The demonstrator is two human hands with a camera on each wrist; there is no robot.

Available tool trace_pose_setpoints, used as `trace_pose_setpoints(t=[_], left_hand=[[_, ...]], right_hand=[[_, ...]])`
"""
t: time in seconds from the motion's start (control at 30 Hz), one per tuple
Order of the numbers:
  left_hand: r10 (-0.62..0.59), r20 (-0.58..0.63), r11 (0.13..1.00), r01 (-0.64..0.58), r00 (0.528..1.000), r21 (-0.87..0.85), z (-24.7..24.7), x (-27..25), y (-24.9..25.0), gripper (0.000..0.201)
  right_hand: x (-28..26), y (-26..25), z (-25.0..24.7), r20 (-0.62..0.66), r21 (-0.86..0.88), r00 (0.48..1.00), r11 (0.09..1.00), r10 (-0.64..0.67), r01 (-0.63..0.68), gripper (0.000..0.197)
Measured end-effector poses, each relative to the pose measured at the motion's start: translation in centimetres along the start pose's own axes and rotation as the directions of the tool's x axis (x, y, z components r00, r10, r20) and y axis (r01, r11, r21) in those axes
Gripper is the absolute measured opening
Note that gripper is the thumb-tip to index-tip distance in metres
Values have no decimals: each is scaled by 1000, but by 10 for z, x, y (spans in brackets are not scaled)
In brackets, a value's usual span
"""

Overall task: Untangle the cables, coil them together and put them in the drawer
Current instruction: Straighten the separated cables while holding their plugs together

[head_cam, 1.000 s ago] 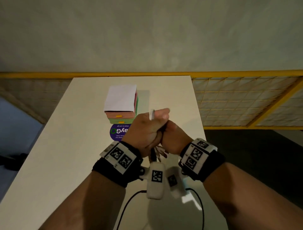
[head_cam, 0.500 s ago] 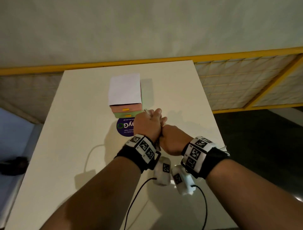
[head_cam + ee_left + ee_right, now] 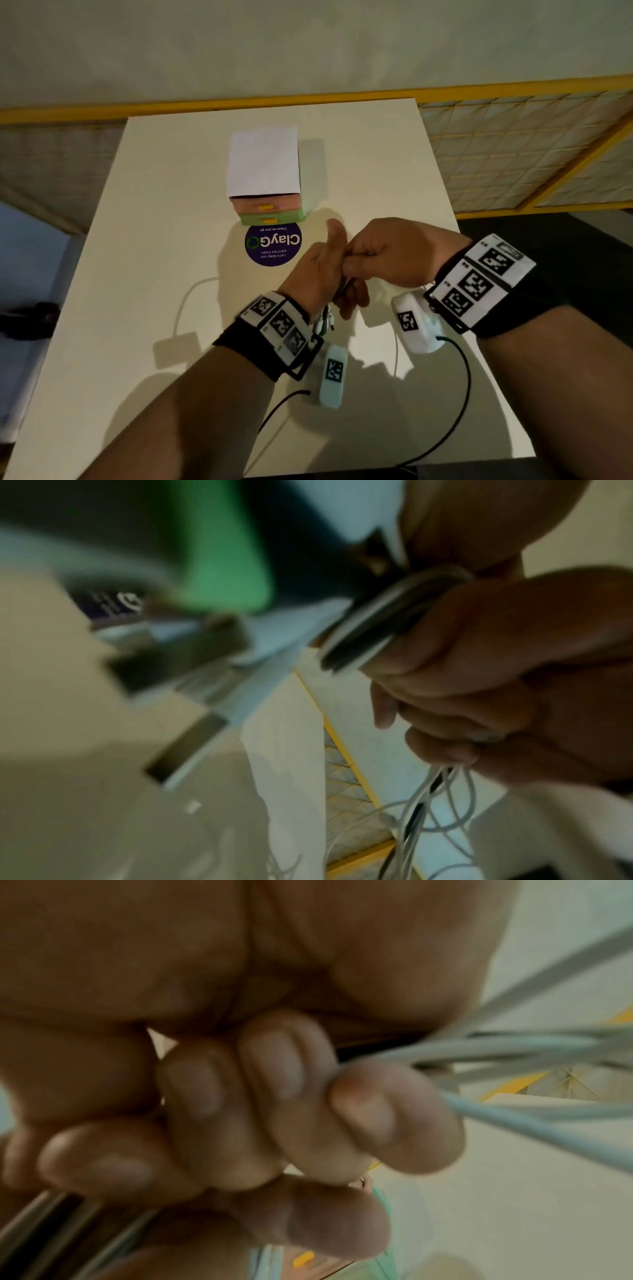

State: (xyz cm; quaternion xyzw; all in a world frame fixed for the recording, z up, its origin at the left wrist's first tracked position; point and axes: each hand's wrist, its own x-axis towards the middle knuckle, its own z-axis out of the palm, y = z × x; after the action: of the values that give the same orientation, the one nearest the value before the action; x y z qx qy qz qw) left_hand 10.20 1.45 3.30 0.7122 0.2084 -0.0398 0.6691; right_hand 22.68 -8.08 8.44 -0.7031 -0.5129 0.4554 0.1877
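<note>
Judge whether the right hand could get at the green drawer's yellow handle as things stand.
Probably not yet: the right hand grips the cables together with the left hand. The path to the handle looks clear, so freeing that hand should suffice.

Showing: two hands (image 3: 342, 263), one drawer unit (image 3: 265, 178) with two drawers visible, one round sticker (image 3: 273, 244), one table (image 3: 137, 274); cable (image 3: 421, 813) count unclear.

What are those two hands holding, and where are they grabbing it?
Both hands hold the bundle of cables. The left hand grips the coiled loops in its fist, and the right hand curls its fingers round the strands beside it.
</note>
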Motion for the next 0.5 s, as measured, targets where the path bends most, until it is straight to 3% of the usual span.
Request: trace_pose_setpoints(t=[0.07, 0.17, 0.2, 0.37, 0.5], left_hand=[[19, 31, 1000, -19, 999, 5, -3, -2, 4, 94], [70, 82, 993, -77, 994, 88, -8, -2, 2, 42], [77, 83, 992, -84, 994, 94, -10, -2, 1, 36], [-7, 114, 1000, 7, 994, 7, -9, -2, 1, 27], [-35, 132, 980, 60, 991, -191, -4, -6, 6, 18]], right_hand=[[4, 2, -2, -48, -44, 999, 999, 14, -16, 32], [5, 2, -2, -144, -117, 990, 993, 4, -21, 39], [5, 1, -1, -169, -134, 986, 991, -4, -19, 42], [3, 4, -1, -239, -108, 971, 993, 18, -45, 56], [-1, 13, -5, -312, 168, 949, 980, -50, 107, 29]])
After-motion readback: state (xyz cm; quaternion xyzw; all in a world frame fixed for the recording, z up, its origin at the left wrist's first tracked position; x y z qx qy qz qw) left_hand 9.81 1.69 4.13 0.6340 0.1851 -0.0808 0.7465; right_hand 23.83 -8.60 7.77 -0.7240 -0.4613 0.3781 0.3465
